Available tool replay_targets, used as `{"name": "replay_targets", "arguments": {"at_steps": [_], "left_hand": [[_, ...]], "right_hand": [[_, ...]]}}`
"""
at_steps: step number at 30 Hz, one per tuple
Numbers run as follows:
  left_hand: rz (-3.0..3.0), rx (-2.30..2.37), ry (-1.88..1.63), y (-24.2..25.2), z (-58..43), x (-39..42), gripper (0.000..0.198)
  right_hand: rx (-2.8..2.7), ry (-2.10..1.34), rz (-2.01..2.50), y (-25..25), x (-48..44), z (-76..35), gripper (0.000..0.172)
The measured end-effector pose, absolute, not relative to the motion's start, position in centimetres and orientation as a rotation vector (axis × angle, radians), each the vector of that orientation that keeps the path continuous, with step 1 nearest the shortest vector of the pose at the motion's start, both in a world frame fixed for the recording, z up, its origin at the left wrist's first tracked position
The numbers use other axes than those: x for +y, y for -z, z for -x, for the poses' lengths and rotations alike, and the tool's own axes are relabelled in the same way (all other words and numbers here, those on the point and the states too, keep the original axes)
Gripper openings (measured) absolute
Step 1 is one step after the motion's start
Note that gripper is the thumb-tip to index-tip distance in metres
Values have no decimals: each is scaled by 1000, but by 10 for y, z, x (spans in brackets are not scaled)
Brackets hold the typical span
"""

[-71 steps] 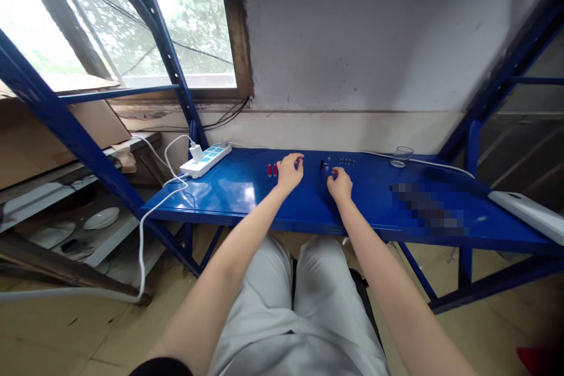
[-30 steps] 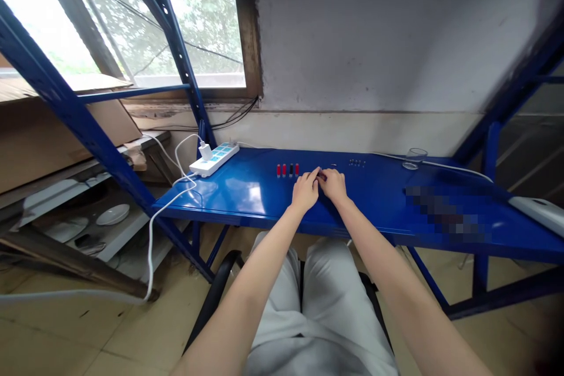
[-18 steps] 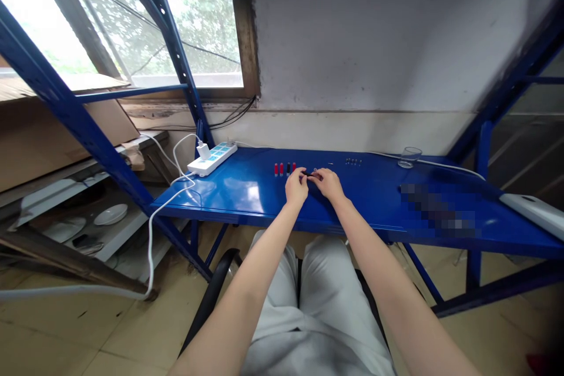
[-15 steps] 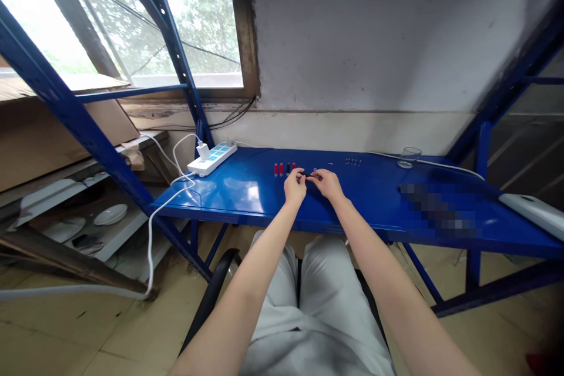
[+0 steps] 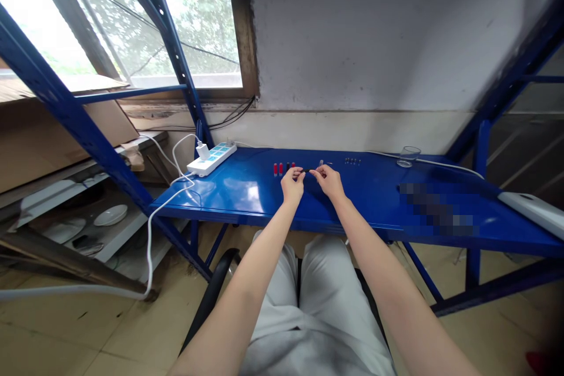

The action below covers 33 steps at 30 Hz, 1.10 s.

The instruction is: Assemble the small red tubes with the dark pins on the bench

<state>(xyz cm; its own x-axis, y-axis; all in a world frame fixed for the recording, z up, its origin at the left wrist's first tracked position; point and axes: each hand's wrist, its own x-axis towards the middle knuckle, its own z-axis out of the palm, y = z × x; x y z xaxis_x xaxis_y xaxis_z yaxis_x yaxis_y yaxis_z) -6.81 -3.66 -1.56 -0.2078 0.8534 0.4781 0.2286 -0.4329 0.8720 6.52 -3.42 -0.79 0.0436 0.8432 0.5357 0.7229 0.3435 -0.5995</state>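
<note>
Between my two hands is a small black stick-like piece [image 5: 308,171], held level above the blue table. My left hand [image 5: 292,184] pinches its left end with closed fingers. The fingers of my right hand [image 5: 328,181] close on the right end. A small pale, clear-looking bit [image 5: 321,163] shows at the right fingertips; its kind is too small to make out. Just beyond my left hand, a short row of small cylinders stands on the table: red cylinders [image 5: 281,169] and a black cylinder [image 5: 288,165], partly hidden by the fingers.
Several tiny metal pieces [image 5: 352,161] lie beyond my right hand on the blue table [image 5: 229,188]. A drinking glass [image 5: 408,157] stands farther right, near a blurred-out dark object [image 5: 436,210]. A white power strip [image 5: 214,158] with cables lies at the left.
The black piece between my hands now shows more plainly, as the fingertips have moved slightly apart. A small pale bit has come into sight at my right fingertips.
</note>
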Motion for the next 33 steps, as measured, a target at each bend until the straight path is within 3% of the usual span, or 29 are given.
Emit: {"name": "replay_targets", "arguments": {"at_steps": [27,33], "left_hand": [[-1535,1297,-1716,12,69,-40,15],[-1642,1261,-1733,15,69,-40,23]], "right_hand": [[-1778,-120,1664,12,-31,-70,29],[-1816,-81,1713,11,-32,-69,28]]}}
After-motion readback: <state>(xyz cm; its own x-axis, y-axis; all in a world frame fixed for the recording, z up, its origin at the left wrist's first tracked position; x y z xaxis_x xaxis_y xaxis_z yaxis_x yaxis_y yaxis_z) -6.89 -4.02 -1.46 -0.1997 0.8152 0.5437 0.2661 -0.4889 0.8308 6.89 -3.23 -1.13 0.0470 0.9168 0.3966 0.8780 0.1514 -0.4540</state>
